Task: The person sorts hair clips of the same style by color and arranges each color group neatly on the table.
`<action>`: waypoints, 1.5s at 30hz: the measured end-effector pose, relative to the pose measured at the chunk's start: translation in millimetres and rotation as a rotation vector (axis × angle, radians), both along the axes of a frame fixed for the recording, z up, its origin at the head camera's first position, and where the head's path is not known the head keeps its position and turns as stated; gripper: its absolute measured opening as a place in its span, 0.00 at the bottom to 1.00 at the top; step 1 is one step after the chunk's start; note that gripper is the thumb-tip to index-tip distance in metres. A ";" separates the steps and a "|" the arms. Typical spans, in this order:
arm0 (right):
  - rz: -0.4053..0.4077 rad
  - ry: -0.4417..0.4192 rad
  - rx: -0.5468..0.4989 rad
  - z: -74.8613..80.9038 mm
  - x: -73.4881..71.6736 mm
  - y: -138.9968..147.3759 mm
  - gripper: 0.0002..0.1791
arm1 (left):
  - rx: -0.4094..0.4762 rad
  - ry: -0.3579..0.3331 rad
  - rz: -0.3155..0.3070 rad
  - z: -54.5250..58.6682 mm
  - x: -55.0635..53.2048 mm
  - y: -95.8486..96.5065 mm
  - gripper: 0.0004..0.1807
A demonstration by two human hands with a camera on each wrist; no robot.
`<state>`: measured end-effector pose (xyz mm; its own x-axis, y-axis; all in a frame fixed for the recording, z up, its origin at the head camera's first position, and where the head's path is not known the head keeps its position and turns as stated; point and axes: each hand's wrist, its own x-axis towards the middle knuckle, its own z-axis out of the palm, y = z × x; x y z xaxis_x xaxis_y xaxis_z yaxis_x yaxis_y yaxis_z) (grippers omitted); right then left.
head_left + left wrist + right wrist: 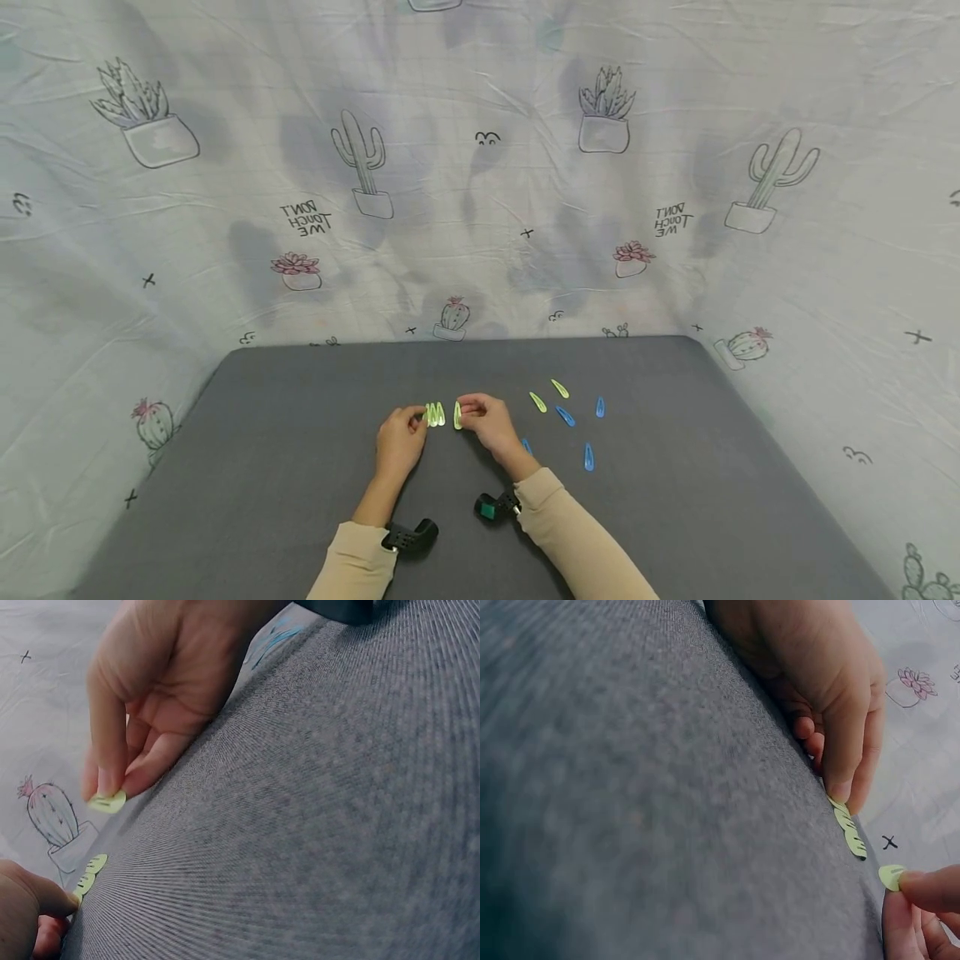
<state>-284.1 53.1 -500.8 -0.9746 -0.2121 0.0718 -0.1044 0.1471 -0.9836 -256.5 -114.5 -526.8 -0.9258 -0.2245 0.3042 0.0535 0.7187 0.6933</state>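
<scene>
A short row of yellow-green snap hair clips point(434, 414) lies side by side on the grey table. My left hand point(401, 442) pinches the leftmost clip of the row between thumb and forefinger; its fingertips hide part of that clip. Just right of the row, my right hand point(487, 422) holds another yellow-green hair clip point(457, 415) between thumb and fingers, upright in the head view and apart from the row. From the right wrist, the row's clips point(849, 829) appear overlapped, with the held clip point(890, 877) a small gap away.
Right of my right hand lie two more yellow-green clips point(537, 402) and several blue hair clips point(588, 457), one partly hidden by the right wrist. The grey table point(300, 475) meets a patterned cloth backdrop point(480, 208) behind and at both sides.
</scene>
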 end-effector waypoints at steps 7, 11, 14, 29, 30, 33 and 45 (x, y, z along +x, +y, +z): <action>-0.028 0.022 0.081 -15.8 -13.3 -6.7 0.16 | 0.007 0.004 -0.001 0.3 -0.2 0.6 0.09; -0.026 0.029 0.126 -15.1 -15.6 -10.3 0.16 | 0.009 0.006 -0.003 0.0 -0.3 0.6 0.09; -0.025 0.039 0.164 -14.3 -16.6 -12.9 0.16 | 0.009 0.010 -0.003 -0.1 -0.3 0.1 0.09; -0.093 0.156 0.450 -4.4 -17.3 -26.8 0.12 | 0.007 0.033 -0.007 2.3 -1.1 -0.5 0.10; -0.101 0.165 0.466 -4.0 -17.2 -27.6 0.12 | 0.004 0.031 -0.007 2.0 -1.0 -0.3 0.10; -0.122 0.184 0.515 -3.0 -16.7 -30.3 0.11 | 0.004 0.024 -0.007 1.5 -1.2 -0.2 0.10; -0.138 0.181 0.541 -4.9 -17.4 -34.0 0.11 | 0.010 0.021 -0.011 1.1 -1.7 -0.8 0.10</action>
<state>-301.5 19.1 -505.8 -0.9781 -0.1374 0.1566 -0.2084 0.6475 -0.7330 -258.1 -115.3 -525.7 -0.9218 -0.2172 0.3210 0.0761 0.7108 0.6992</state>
